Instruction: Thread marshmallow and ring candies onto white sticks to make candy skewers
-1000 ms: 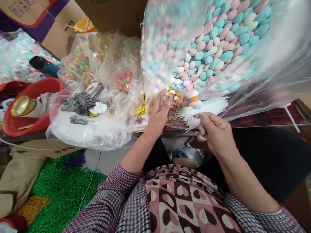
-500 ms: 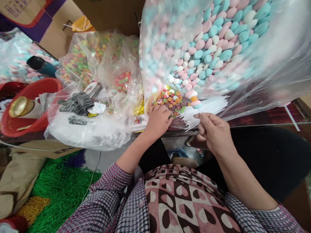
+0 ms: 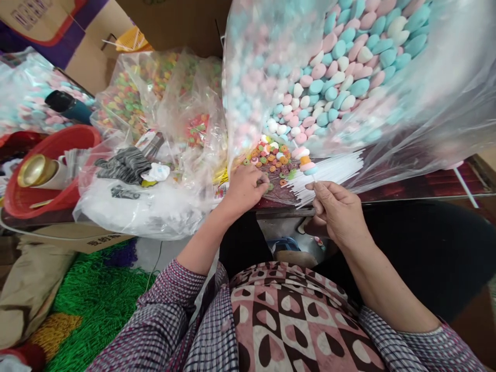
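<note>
My right hand pinches the lower end of a candy skewer between thumb and fingers. Threaded on its thin white stick are pink, white and blue marshmallow pieces with an orange gummy ring between them; the bare tip shows at the top. My left hand is at the near edge of a loose pile of colourful gummy rings, its fingers curled and closed together. Whatever those fingers hold, if anything, is hidden. Just beyond my right hand lies a fanned bundle of white sticks.
A large clear bag of pastel marshmallows stands behind the pile. Leftward are bags of gummy candy, a grey striped cloth on a clear plastic bag, and a red basin. Green shredded strands lie below.
My left hand has drawn slightly left and back from the gummy rings, its fingers curling in. The right hand has shifted a little left with the skewer.
</note>
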A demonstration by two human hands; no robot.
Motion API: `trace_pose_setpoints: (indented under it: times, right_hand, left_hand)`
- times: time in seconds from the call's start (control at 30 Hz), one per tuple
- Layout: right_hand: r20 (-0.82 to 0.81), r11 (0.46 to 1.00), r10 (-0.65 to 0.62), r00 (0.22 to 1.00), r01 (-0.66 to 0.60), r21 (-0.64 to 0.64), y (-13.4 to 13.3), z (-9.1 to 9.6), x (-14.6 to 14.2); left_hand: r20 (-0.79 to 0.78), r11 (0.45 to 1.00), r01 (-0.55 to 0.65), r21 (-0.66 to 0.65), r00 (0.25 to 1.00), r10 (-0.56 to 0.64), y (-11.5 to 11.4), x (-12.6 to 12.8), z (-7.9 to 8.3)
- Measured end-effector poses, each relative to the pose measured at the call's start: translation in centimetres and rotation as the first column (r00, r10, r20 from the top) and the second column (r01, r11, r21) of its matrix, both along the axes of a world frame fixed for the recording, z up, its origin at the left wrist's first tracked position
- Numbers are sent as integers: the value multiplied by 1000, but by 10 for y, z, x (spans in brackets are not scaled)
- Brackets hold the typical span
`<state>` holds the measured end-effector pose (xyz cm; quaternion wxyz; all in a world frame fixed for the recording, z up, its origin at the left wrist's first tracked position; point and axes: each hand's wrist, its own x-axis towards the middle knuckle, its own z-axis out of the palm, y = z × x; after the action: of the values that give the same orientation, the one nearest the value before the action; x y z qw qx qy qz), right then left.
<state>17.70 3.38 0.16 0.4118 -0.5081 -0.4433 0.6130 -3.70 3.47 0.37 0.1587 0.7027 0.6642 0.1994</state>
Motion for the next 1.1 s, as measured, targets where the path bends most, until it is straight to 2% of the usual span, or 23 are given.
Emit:
trace_pose_setpoints:
  times: [0.1,0.23,0.37,0.5,0.6,0.63,0.7,0.73,0.77,0.83,0.9,0.93,1.0,1.1]
  right_hand:
    - [-2,1000,11,1000,-11,-13,-1,1,-1]
    - [-20,1000,11,1000,-11,-21,-2,1,-3]
    - [-16,1000,23,1000,-23,-8,-3,-2,-2]
    - [49,998,37,998,-39,44,-2,-8,-2]
    - [69,997,35,997,-40,73,-2,-12,-2]
    - [71,996,42,997,-48,79,-2,-13,-2]
    - [68,993,75,995,-81,88,-3,-13,-2]
    - [61,990,103,993,-108,88,-4,-12,-2]
    - [51,987,133,990,-137,83,-5,-10,-2]
    - [39,979,194,980,-196,57,-8,-5,-3]
    - [49,969,245,968,-246,13,-12,1,-6]
    - [60,965,263,963,-263,-6,-14,4,-7]
    - [84,963,269,959,-268,-23,-16,7,-9]
    - [106,973,231,967,-231,-13,-16,8,-11]
  left_hand:
    - [-154,1000,27,-2,988,-27,-2,2,-1]
    - [-260,997,77,22,963,-69,-6,7,-3]
    - [-330,987,157,45,934,-133,-12,10,0]
    - [-340,985,160,58,931,-131,-17,16,1]
    - [-260,987,144,78,958,-119,-16,19,1]
    - [-177,988,125,89,978,-108,-15,19,1]
    - [134,994,34,108,990,-48,-10,18,2]
    - [343,995,-36,92,939,2,-7,17,3]
    - [551,993,-107,52,832,61,-3,15,4]
    - [850,977,-202,-74,500,167,4,11,4]
    - [955,960,-215,-178,196,221,10,9,4]
    - [969,956,-209,-208,91,230,11,9,4]
    - [972,954,-184,-235,-40,232,13,10,3]
    - [970,960,-157,-231,-115,214,12,14,1]
